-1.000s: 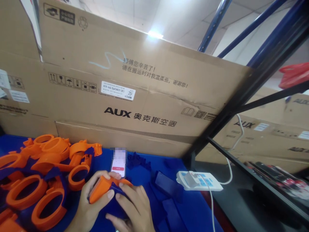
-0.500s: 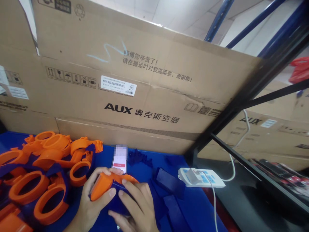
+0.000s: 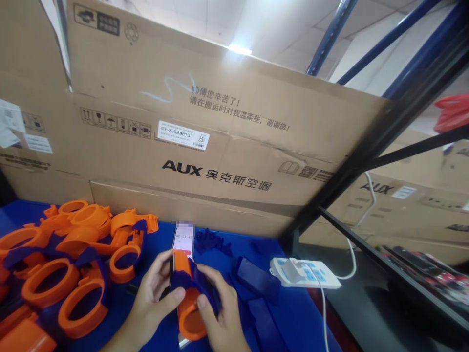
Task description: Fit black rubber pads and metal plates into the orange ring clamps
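Observation:
Both hands hold one orange and dark-blue plastic part (image 3: 192, 313) low in the middle of the view. An orange ring faces me at its near end, and dark-blue pieces cover its sides. My left hand (image 3: 156, 298) is closed around the left side, thumb on the blue piece. My right hand (image 3: 222, 308) grips the right side, its thumb at the ring's upper rim. Fingers behind the part are partly hidden. Just beyond it lies a phone (image 3: 183, 239) with a lit screen, its lower end covered by the part.
Several orange ring parts with blue pieces (image 3: 82, 308) are heaped at left on the blue tabletop (image 3: 293, 313). Dark-blue plastic pieces (image 3: 258, 278) lie at right near a white power strip (image 3: 304, 272). A large cardboard box (image 3: 227, 151) stands behind, beside a black frame post (image 3: 330, 181).
Both hands have turned the part, so its orange ring now faces me. My right hand has shifted from across its front to its right side. More of the phone screen shows.

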`<state>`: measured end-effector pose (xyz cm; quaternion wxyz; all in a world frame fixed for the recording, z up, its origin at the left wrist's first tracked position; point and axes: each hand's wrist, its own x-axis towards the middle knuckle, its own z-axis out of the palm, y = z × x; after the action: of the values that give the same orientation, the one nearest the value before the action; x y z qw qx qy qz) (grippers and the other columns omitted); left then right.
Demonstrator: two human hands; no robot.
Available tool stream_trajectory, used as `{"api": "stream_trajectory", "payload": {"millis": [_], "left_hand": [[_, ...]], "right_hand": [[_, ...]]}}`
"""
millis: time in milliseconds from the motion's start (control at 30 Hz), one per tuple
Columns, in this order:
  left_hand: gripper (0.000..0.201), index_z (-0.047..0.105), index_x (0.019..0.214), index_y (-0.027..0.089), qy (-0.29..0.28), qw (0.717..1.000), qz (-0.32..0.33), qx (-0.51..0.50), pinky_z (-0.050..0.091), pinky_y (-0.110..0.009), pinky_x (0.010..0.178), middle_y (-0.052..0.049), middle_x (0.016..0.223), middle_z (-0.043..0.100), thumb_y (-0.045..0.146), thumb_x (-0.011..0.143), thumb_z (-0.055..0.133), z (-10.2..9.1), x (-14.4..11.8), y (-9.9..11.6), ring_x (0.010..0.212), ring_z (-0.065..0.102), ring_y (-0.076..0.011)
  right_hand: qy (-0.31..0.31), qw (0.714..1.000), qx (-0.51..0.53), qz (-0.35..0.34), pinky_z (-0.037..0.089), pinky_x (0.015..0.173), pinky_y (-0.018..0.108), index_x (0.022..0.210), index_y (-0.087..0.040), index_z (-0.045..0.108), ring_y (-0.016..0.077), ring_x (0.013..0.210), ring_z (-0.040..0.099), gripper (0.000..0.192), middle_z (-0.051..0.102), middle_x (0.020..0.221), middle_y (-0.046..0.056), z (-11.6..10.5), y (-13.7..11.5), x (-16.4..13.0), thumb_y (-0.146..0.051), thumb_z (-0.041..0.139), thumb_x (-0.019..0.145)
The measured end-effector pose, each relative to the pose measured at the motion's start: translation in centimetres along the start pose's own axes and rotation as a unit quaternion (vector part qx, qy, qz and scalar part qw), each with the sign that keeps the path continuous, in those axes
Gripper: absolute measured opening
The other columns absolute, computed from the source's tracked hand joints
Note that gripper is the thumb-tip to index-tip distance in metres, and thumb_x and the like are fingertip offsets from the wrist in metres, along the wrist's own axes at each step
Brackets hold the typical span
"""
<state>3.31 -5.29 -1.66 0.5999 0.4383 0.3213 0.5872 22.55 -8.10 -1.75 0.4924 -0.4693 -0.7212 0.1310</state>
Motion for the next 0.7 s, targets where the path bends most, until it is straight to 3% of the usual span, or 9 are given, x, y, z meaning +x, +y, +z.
{"api": "stream_trajectory", "payload": {"millis": [167, 300, 367, 433, 500, 567, 633, 700], "left_hand": [[0.057, 0.068, 0.127, 0.025, 0.053, 0.998, 0.009, -0.017, 0.061, -0.041, 0.093, -0.009, 0.117, 0.079, 0.035, 0.074, 0.089, -0.3, 1.1, -0.5, 0.112, 0.072, -0.0349], [0.051, 0.069, 0.130, 0.022, 0.054, 0.998, -0.028, -0.021, 0.058, -0.044, 0.097, -0.012, 0.119, 0.079, 0.044, 0.084, 0.079, -0.5, 1.7, -0.6, 0.113, 0.072, -0.0344], [0.056, 0.067, 0.136, 0.023, 0.005, 0.999, -0.045, -0.023, 0.057, -0.046, 0.099, -0.014, 0.124, 0.077, 0.045, 0.085, 0.078, -0.2, 1.3, -0.4, 0.116, 0.071, -0.0354], [0.063, 0.063, 0.142, 0.027, -0.043, 0.998, -0.045, -0.007, 0.055, -0.046, 0.102, -0.015, 0.135, 0.073, 0.041, 0.083, 0.081, 0.2, 0.5, -0.4, 0.124, 0.067, -0.0358], [0.070, 0.060, 0.146, 0.031, -0.063, 0.997, -0.048, 0.026, 0.056, -0.045, 0.101, -0.014, 0.140, 0.069, 0.036, 0.081, 0.084, 0.7, -0.6, -0.9, 0.125, 0.067, -0.0353], [0.073, 0.056, 0.149, 0.032, -0.050, 0.996, -0.060, 0.046, 0.062, -0.041, 0.086, -0.013, 0.132, 0.074, 0.037, 0.082, 0.083, 1.0, -1.7, -1.7, 0.109, 0.074, -0.0330], [0.075, 0.050, 0.153, 0.030, -0.022, 0.996, -0.077, 0.046, 0.063, -0.035, 0.062, -0.012, 0.110, 0.081, 0.042, 0.085, 0.079, 0.6, -2.3, -2.2, 0.079, 0.078, -0.0274], [0.079, 0.045, 0.155, 0.026, 0.009, 0.994, -0.096, 0.055, 0.057, -0.029, 0.044, -0.006, 0.084, 0.080, 0.047, 0.086, 0.077, -0.7, -2.2, -2.0, 0.052, 0.071, -0.0213]], "right_hand": [[-0.058, 0.996, 0.057, 0.032, 0.063, 0.095, 0.040, 0.143, -0.028, 0.060, 0.0295, 0.110, 0.075, 0.052, 0.074, 0.128, 0.011, 0.0, -0.9, 0.0, -0.047, 0.069, 0.095], [-0.091, 0.975, 0.178, 0.094, 0.067, 0.067, 0.033, 0.147, -0.027, 0.055, 0.0225, 0.073, 0.079, 0.051, 0.079, 0.109, 0.008, 1.1, -0.9, 0.7, -0.044, 0.062, 0.100], [-0.047, 0.974, 0.194, 0.108, 0.067, 0.068, 0.032, 0.144, -0.025, 0.058, 0.0224, 0.075, 0.079, 0.047, 0.079, 0.111, 0.008, 1.5, -0.3, 1.1, -0.044, 0.061, 0.101], [0.031, 0.979, 0.168, 0.113, 0.066, 0.082, 0.033, 0.138, -0.021, 0.062, 0.0252, 0.095, 0.078, 0.044, 0.077, 0.120, 0.010, 1.6, 0.3, 1.3, -0.044, 0.062, 0.100], [0.084, 0.977, 0.151, 0.127, 0.064, 0.085, 0.032, 0.137, -0.019, 0.063, 0.0256, 0.103, 0.076, 0.044, 0.077, 0.120, 0.011, 1.6, 0.9, 1.3, -0.044, 0.059, 0.102], [0.083, 0.974, 0.154, 0.141, 0.065, 0.078, 0.029, 0.140, -0.018, 0.061, 0.0239, 0.094, 0.078, 0.046, 0.079, 0.109, 0.010, 1.6, 0.9, 1.1, -0.046, 0.055, 0.104], [0.023, 0.972, 0.175, 0.156, 0.064, 0.066, 0.028, 0.146, -0.019, 0.057, 0.0215, 0.074, 0.078, 0.051, 0.079, 0.091, 0.006, 1.8, 0.5, 0.7, -0.049, 0.052, 0.105], [-0.054, 0.958, 0.212, 0.184, 0.061, 0.052, 0.027, 0.154, -0.021, 0.049, 0.0190, 0.055, 0.072, 0.057, 0.076, 0.080, 0.004, 2.0, -0.1, 0.4, -0.053, 0.044, 0.107]]}}
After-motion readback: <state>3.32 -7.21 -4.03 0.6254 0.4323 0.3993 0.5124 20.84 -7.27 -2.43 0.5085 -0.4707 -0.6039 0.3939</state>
